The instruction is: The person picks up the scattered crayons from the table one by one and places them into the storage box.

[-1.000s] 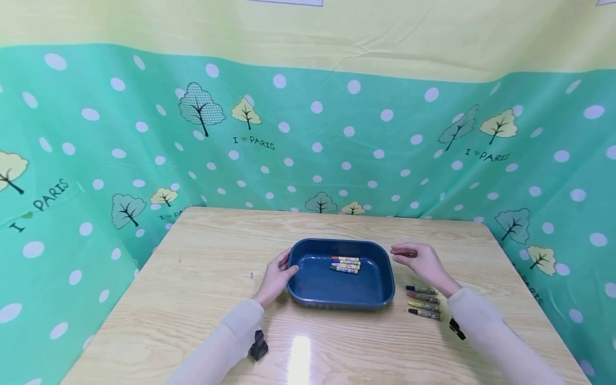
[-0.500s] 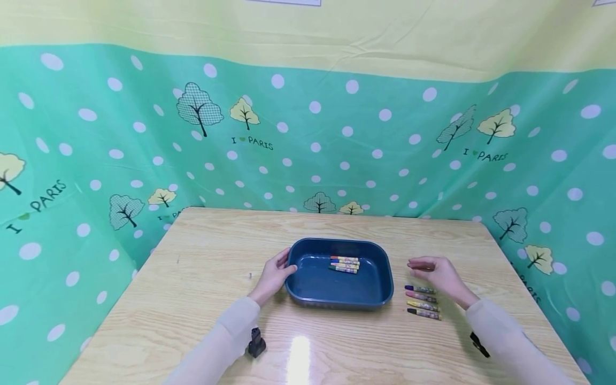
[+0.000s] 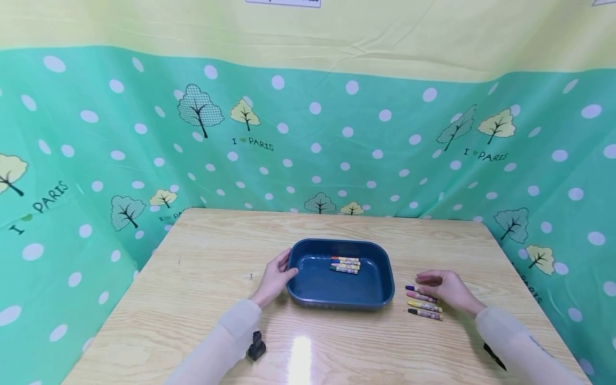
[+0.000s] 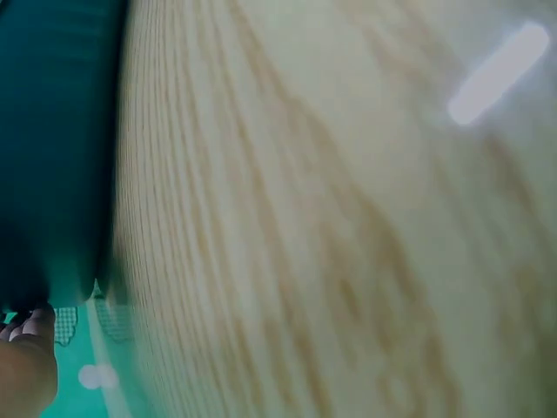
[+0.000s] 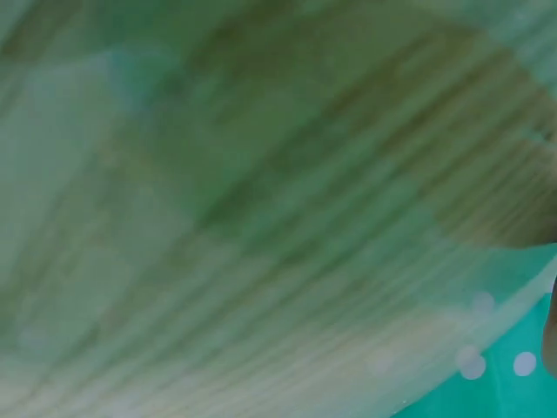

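In the head view, my left hand grips the left wall of a dark blue plastic basin, thumb over the rim and fingers outside. The basin's outer wall fills the left side of the left wrist view. Several paper-wrapped crayons lie together inside the basin. On the table to its right is a column of crayons: purple-tipped, pink, yellow and dark-tipped. My right hand is over the purple-tipped one, fingers bent and thumb apart from them, partly covering it and the pink one.
A light wood-grain table carries everything. Behind and beside it hangs a green and yellow curtain with dots and trees. A small black device shows by the left sleeve, another black piece by the right.
My right hand has moved from beside the basin's right rim, rightward and toward me, down to the purple-tipped crayon. The left hand and the basin have stayed in place.
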Demonstrator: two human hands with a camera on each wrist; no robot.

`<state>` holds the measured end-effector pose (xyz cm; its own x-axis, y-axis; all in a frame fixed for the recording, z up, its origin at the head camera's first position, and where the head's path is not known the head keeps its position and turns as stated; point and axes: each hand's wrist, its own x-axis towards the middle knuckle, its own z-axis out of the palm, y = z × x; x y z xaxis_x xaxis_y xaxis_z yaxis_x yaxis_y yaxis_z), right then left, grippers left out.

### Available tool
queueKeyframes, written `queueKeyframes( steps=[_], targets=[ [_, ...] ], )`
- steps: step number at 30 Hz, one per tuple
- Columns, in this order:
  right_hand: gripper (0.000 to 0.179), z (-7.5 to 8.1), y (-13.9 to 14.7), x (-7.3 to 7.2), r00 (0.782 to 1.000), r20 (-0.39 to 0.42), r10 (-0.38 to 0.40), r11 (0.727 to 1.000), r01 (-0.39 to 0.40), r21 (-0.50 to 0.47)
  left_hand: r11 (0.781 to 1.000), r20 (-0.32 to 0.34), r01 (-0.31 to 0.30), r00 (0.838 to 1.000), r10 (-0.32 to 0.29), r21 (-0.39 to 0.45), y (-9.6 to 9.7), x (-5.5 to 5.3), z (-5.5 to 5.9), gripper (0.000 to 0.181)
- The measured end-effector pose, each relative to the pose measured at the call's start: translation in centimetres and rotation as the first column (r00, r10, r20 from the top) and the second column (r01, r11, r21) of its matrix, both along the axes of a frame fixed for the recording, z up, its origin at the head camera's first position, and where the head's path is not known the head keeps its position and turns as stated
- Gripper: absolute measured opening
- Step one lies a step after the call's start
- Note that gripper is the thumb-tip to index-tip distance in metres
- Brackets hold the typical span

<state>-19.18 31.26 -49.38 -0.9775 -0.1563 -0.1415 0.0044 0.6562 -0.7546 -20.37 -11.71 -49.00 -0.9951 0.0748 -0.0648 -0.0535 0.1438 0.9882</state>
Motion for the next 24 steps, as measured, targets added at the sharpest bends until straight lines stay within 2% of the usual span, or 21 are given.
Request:
queueKeyframes(
  steps=[7,13,19,24],
  targets=[
    [0.027,-0.2,-0.2,0.2,0.998,-0.061,0.022,0.999,-0.020,0.040,1.000,-0.024,0.002,1.000,-0.001,0.026,0.0,0.0,-0.2,0.059],
    [0.023,-0.4,-0.3,0.1,0.997,-0.075,0.017,0.998,-0.013,0.059,1.000,-0.025,0.005,1.000,-0.004,0.028,0.1,0.1,-0.2,0.058],
    [0.022,0.1,-0.6,-0.3,0.998,-0.048,0.030,0.995,-0.026,0.094,0.999,-0.033,-0.002,0.999,0.003,0.036,0.1,0.3,-0.2,0.058],
    [0.025,1.0,-0.8,-0.6,1.000,-0.022,0.018,0.997,-0.016,0.081,0.999,-0.024,-0.012,1.000,0.013,0.032,0.2,0.2,-0.2,0.058]
  ],
)
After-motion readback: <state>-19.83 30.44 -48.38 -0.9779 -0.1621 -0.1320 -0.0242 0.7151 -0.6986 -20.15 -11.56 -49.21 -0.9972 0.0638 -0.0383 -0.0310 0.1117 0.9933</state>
